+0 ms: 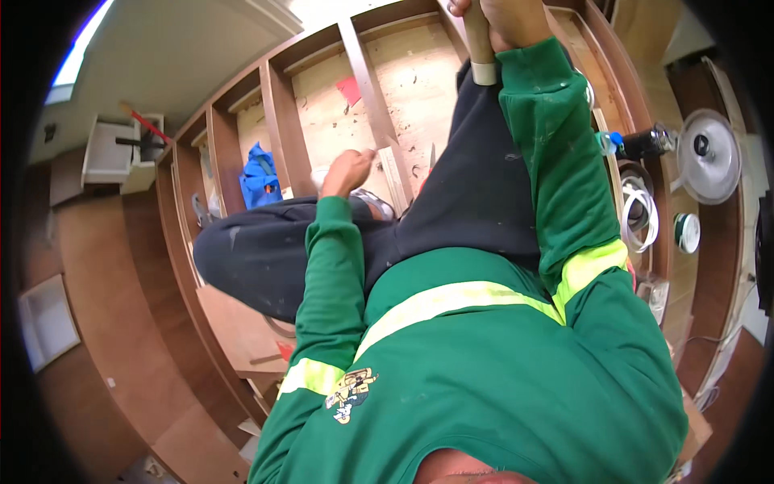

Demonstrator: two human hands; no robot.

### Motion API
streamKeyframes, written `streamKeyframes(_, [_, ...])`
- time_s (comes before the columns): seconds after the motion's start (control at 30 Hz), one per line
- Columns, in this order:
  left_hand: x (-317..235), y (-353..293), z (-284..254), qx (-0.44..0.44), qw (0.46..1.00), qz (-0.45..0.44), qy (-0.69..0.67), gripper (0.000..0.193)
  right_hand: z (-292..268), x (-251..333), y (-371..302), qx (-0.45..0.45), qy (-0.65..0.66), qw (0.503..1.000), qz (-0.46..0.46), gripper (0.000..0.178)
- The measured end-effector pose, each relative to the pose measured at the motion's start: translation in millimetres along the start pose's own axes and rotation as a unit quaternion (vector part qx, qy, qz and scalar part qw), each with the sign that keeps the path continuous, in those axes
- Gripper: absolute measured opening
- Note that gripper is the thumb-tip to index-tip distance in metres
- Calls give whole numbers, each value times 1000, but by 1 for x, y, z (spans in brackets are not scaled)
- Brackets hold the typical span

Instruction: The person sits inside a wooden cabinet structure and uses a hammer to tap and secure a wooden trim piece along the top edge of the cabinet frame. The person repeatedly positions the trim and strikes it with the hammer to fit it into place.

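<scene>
My right hand point(516, 22), at the top edge, is closed round a thick tan wooden handle point(480, 44) with a paler butt end. The tool's other end is out of view. Lower and to the left, my left hand point(347, 172) has its fingers drawn together beside a narrow pale wood strip point(395, 179). Whatever these fingers pinch, if anything, cannot be made out. Both hands are over a brown wooden frame point(360, 60) with dividers and a pale plywood bottom. My legs in dark trousers rest across the frame.
A blue cloth or bag point(260, 176) and a red scrap point(349, 90) lie inside the compartments. A red-handled tool point(147, 125) rests on a white box at left. To the right are a black bottle-like object point(647, 142), a clear round lid point(717, 161) and a white coil point(637, 216).
</scene>
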State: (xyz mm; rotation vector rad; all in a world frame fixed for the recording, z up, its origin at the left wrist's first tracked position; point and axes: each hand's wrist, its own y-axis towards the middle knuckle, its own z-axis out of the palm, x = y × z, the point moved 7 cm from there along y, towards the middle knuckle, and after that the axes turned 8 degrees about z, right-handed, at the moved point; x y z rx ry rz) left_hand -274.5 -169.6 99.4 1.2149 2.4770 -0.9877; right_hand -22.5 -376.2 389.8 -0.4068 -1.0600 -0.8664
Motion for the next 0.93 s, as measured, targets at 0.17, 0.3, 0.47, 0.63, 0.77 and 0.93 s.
streamKeyframes(0.17, [-156, -95, -123, -227, 959, 165, -37, 49, -69, 12, -3, -29, 170, 985, -14, 19])
streamKeyframes(0.3, [-228, -161, -186, -313, 885, 284, -195, 28, -96, 36, -26, -95, 198, 973, -68, 17])
streamKeyframes(0.47, [-272, -192, -213, -312, 857, 361, -196, 19, -118, 5, -3, -103, 251, 961, -56, 15])
streamKeyframes(0.63, [-294, -199, -219, -309, 865, 364, -157, 22, -92, 17, -25, -78, 311, 943, -84, 17])
streamKeyframes(0.77, [-309, -203, -223, -309, 871, 374, -80, 23, -91, 35, -43, -52, 313, 944, -87, 18])
streamKeyframes(0.93, [-308, -177, -217, -266, 857, 427, -109, 25, -104, 50, -55, 3, 311, 944, -108, 22])
